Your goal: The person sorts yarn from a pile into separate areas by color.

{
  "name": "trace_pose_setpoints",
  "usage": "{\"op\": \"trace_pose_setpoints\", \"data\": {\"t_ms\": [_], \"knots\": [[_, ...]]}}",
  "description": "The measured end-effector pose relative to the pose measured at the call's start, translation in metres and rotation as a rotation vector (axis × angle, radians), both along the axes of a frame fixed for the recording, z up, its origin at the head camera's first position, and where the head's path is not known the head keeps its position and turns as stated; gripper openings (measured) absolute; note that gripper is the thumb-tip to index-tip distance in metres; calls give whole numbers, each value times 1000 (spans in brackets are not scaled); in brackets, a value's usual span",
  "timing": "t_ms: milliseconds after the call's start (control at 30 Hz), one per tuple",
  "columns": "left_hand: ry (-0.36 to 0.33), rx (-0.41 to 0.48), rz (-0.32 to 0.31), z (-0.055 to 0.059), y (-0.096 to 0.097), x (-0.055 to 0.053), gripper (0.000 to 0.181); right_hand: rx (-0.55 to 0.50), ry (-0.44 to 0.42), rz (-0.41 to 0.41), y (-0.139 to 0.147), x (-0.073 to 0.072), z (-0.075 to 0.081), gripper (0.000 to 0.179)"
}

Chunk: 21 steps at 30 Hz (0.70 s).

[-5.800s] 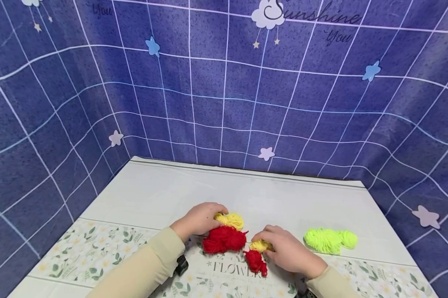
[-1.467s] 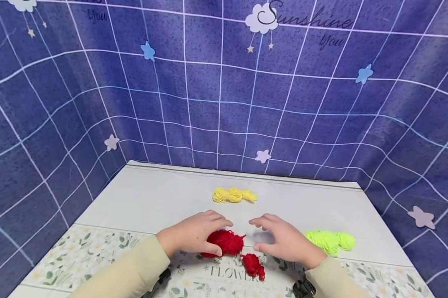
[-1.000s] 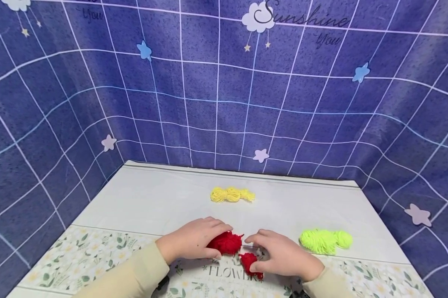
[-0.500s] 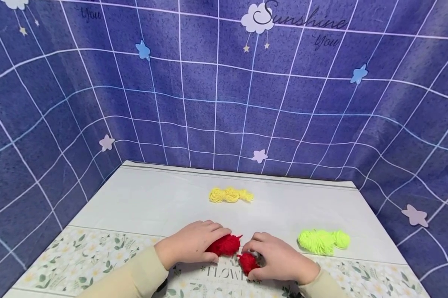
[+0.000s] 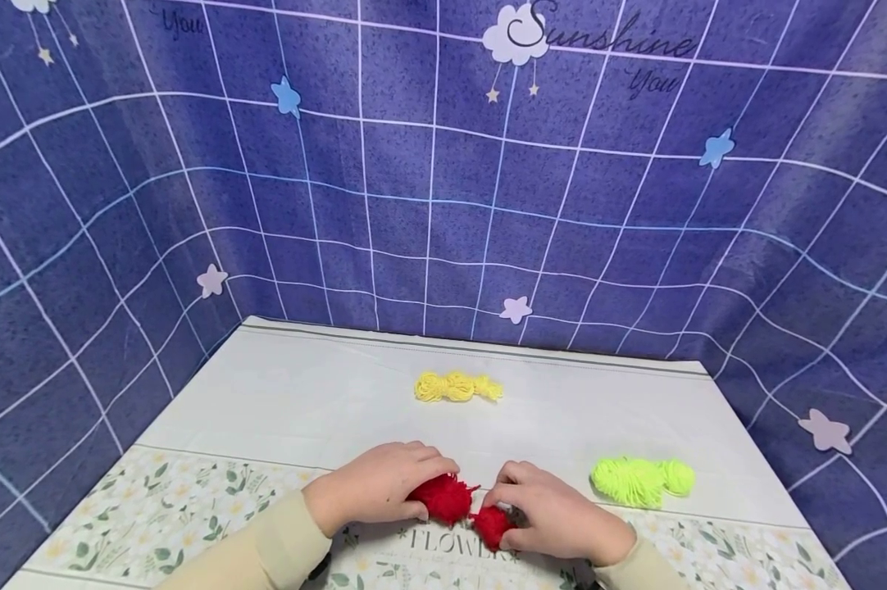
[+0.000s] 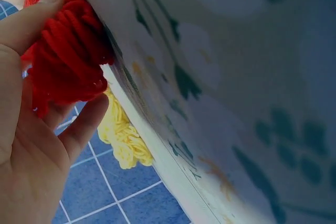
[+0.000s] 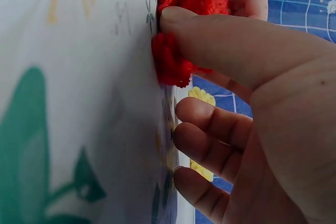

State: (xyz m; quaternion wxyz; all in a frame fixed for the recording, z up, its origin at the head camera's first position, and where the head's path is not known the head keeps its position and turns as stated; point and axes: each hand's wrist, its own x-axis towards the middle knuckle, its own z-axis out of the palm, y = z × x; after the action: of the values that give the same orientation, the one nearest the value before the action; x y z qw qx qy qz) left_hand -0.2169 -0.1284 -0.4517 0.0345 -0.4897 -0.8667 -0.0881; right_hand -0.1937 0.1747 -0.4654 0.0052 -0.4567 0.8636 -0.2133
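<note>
My left hand point(image 5: 384, 483) grips a larger bundle of red yarn point(image 5: 447, 498), its thumb on the near side and its fingers over the far side. In the left wrist view that red yarn point(image 6: 71, 51) sits between thumb and fingers. Just to the right, my right hand point(image 5: 554, 512) pinches a smaller piece of red yarn point(image 5: 492, 526) between thumb and forefinger. The other fingers of the right hand point(image 7: 210, 145) hang loosely curled in the right wrist view. The two red pieces nearly meet; whether they are joined cannot be told.
A yellow yarn bundle point(image 5: 454, 387) lies farther back on the white table point(image 5: 303, 393). Toward the right lies a neon green yarn bundle point(image 5: 641, 481). A blue curtain point(image 5: 429, 164) with a white grid rises behind the table and along its sides.
The yellow yarn, formerly under both hands, now lies farther back. Both hands came to the red yarn; the right hand took the smaller piece and drew it next to the larger bundle.
</note>
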Motion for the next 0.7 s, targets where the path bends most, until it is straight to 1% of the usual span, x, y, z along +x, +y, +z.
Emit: {"op": "trace_pose_setpoints", "data": {"t_ms": [67,233,333,500,700], "knots": [[1,-3,-5,0,0,0,60,-9,17,12,0,0,0,40],[2,-13,-14,2,1,-1,56,-30,25,14,2,0,2,42],[-5,-24,-14,4,3,-2,51,-36,14,10,4,0,3,43],[-50,-38,9,8,-2,0,46,-20,-12,25,3,0,1,41],[-53,-33,52,8,-16,3,44,-14,-12,16,2,1,-1,44]]}}
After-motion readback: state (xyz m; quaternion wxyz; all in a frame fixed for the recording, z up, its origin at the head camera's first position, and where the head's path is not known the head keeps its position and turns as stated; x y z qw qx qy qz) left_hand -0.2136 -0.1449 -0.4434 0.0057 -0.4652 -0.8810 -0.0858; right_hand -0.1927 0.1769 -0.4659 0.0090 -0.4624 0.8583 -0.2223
